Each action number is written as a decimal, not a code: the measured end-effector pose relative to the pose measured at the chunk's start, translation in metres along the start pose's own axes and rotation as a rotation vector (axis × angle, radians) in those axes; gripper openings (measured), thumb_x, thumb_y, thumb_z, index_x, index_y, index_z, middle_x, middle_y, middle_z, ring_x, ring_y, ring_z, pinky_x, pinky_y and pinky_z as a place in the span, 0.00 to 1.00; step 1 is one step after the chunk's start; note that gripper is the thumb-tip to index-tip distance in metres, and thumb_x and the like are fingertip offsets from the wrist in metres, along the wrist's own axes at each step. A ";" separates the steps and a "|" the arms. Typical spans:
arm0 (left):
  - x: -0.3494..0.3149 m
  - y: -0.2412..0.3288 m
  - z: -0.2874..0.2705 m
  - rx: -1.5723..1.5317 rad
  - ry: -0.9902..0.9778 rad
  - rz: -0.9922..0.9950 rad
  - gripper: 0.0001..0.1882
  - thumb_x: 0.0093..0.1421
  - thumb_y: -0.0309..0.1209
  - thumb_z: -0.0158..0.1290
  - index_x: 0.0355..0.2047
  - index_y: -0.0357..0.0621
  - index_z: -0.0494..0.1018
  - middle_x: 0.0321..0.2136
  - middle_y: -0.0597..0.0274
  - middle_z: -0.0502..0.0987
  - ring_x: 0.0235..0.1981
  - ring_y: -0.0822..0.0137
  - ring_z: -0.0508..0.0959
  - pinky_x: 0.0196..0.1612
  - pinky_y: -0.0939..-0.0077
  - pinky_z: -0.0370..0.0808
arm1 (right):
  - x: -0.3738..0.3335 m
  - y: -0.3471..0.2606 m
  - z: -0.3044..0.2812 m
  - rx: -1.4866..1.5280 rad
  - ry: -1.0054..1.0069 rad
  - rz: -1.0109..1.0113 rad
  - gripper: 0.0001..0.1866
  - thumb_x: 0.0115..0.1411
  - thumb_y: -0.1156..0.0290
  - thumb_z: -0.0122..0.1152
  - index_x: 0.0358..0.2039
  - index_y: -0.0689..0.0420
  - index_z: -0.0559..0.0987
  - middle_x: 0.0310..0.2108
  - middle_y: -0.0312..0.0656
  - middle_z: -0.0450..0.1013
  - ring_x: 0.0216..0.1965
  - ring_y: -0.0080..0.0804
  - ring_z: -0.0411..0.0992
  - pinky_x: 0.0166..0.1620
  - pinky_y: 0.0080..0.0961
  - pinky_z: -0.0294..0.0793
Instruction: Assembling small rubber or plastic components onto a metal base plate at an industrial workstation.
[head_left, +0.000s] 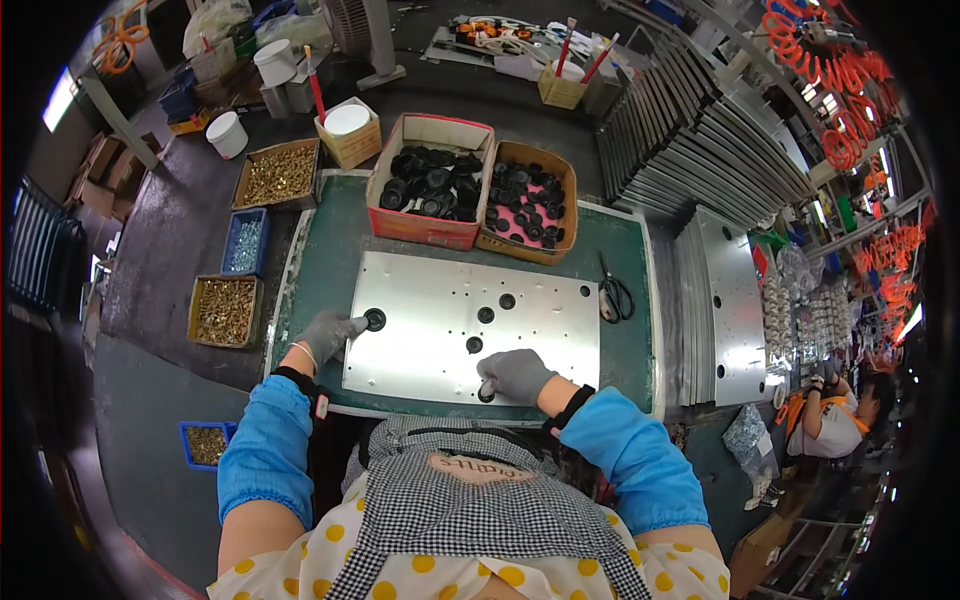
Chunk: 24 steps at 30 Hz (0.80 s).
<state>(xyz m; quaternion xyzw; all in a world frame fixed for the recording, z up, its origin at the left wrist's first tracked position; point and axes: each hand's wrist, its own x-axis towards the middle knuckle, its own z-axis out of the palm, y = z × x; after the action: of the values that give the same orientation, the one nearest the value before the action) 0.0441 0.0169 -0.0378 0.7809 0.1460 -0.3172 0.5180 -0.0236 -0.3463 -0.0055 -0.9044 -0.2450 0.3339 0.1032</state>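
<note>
A flat silver metal plate [430, 365] with small holes lies on the green work mat. Grey knit gloves cover both hands. At the plate's left edge my left hand [330, 337] is closed, its fingertip over the edge beside a round black grommet [375, 319]. Its other fingers are partly hidden. My right hand [518, 377] is closed over the near edge, fingertips pressed on another black grommet [486, 396], which they partly cover. More black grommets sit in the plate: one in the middle [474, 345], one above it [486, 315], one further up [507, 301].
Beyond the plate stand a red-edged box [430, 229] and a brown box [535, 250], both holding black grommets. Black scissors [616, 297] lie at right. Stacked metal plates [735, 310] stand further right. Bins of brass-coloured fasteners [225, 310] are at left. A person [830, 420] works far right.
</note>
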 end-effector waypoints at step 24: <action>0.003 0.000 0.004 0.093 0.082 -0.008 0.23 0.58 0.44 0.59 0.37 0.31 0.78 0.28 0.59 0.77 0.26 0.67 0.74 0.30 0.70 0.72 | -0.021 0.197 -0.019 0.418 0.871 0.724 0.13 0.61 0.60 0.59 0.37 0.57 0.80 0.34 0.53 0.78 0.39 0.51 0.77 0.43 0.43 0.74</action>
<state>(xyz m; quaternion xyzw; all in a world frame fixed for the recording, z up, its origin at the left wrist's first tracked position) 0.0449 0.0126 -0.0404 0.8159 0.1552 -0.2933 0.4735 0.0490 -0.5265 -0.0490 -0.9444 0.2138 -0.0122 0.2494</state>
